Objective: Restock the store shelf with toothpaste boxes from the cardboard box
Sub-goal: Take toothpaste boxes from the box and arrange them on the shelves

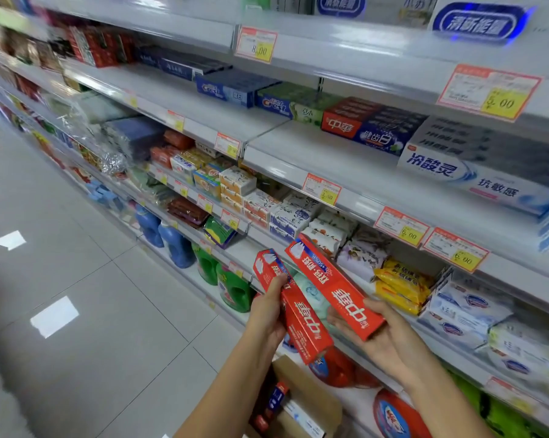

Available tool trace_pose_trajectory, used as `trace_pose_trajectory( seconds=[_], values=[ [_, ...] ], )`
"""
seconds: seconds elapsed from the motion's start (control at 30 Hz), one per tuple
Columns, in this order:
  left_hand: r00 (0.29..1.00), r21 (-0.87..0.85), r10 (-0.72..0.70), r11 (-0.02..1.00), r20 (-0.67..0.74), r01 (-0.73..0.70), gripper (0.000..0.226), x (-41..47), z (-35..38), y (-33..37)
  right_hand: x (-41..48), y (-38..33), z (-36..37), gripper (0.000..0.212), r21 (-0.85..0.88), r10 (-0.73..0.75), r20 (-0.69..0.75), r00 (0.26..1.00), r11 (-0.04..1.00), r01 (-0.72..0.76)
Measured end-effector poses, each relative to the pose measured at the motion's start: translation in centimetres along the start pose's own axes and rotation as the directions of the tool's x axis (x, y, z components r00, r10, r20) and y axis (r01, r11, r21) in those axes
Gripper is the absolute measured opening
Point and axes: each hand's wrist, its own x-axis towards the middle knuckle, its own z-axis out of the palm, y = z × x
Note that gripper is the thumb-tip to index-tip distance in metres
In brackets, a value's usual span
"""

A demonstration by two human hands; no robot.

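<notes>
My left hand (267,314) grips a red toothpaste box (298,324) from its left side, the box tilted with its far end up. My right hand (377,336) holds a second red toothpaste box (333,284) from beneath, thumb on top near its lower end. Both boxes are in the air in front of the lower shelves. The open cardboard box (298,403) sits on the floor below my arms, with more toothpaste boxes inside. The toothpaste shelf (346,162) above carries a stack of matching red boxes (346,120) among blue, green and white ones.
Price tags (322,188) line the shelf edges. Soap bars and packets (276,207) fill the shelf below the toothpaste. Detergent bottles (175,245) stand on the bottom shelf. Grey tiled aisle floor (93,295) stretches to the left.
</notes>
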Motion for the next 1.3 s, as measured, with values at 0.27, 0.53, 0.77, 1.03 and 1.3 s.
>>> trace_pose_trajectory(
  seconds=[0.27, 0.53, 0.77, 1.03, 1.3],
  values=[
    [0.996, 0.046, 0.06, 0.997, 0.068, -0.063, 0.034, -0.2, 1.0, 1.1, 0.2, -1.3, 0.1, 0.108, 0.057, -0.005, 0.037, 0.999, 0.998, 0.002],
    [0.984, -0.045, 0.0, 0.999, 0.179, 0.008, 0.033, -0.9, 2.0, 2.4, 0.4, -1.3, 0.2, 0.112, 0.138, -0.02, -0.004, 1.0, 0.99, 0.021],
    [0.991, -0.045, 0.003, 0.999, 0.133, 0.003, 0.063, -0.5, 2.1, 2.3, -0.7, -0.7, 1.2, 0.108, 0.068, -0.02, 0.102, 0.995, 0.998, 0.013],
    [0.991, 0.096, 0.043, 0.994, 0.126, -0.055, 0.03, 0.3, 0.8, 3.1, -1.3, -0.4, 1.4, 0.104, 0.111, -0.051, 0.114, 0.992, 0.993, 0.038],
    [0.981, 0.0, -0.044, 0.999, 0.191, 0.045, 0.052, 1.1, -0.9, 4.1, -1.7, -0.5, 1.6, 0.102, 0.127, -0.062, 0.115, 0.991, 0.991, 0.047]
  ],
)
